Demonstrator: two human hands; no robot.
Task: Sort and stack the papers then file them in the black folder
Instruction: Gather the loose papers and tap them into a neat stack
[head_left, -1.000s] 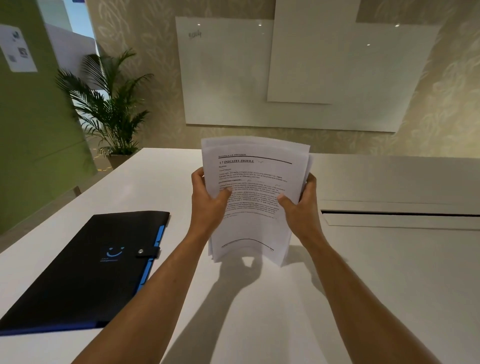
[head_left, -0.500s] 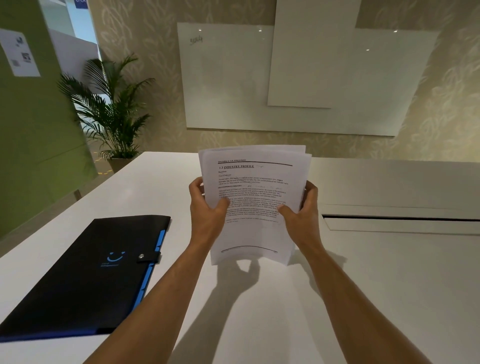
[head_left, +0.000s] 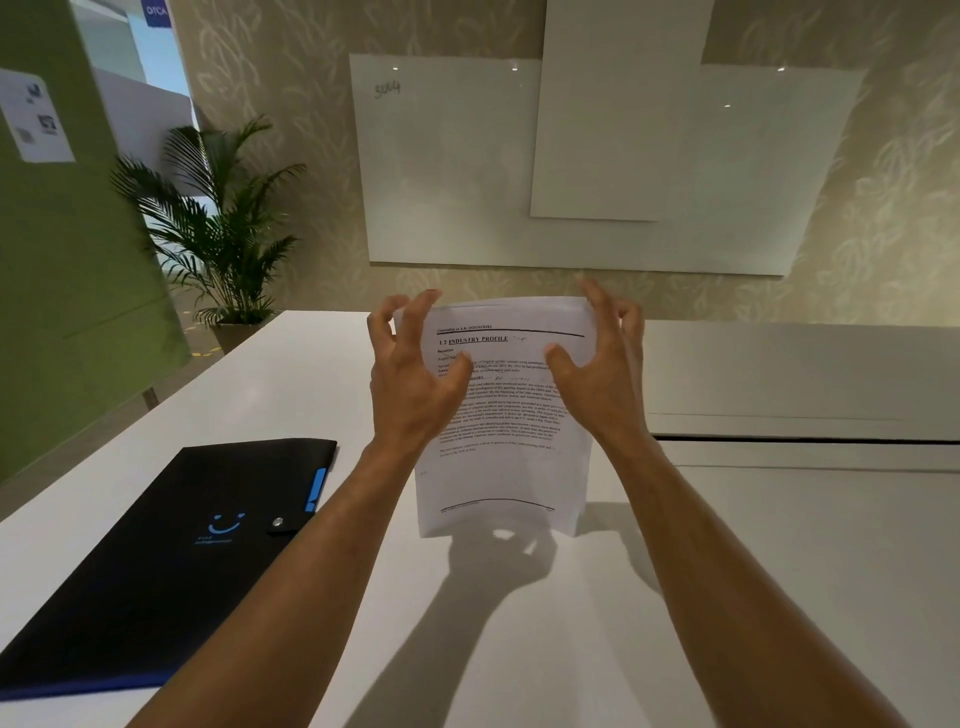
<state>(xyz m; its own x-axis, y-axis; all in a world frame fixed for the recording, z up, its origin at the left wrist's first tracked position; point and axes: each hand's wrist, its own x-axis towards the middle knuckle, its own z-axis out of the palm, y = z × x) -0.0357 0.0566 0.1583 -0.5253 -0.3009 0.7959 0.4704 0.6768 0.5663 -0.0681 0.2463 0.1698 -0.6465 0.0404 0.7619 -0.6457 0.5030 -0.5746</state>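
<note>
While upright, papers (head_left: 501, 467) between 2 hands (head_left: 415, 387) (head_left: 602, 387)

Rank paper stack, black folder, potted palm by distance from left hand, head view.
1. paper stack: held by the left hand, upright on the table.
2. black folder: flat on the table, to the left.
3. potted palm: on the floor beyond the table's far left.
</note>
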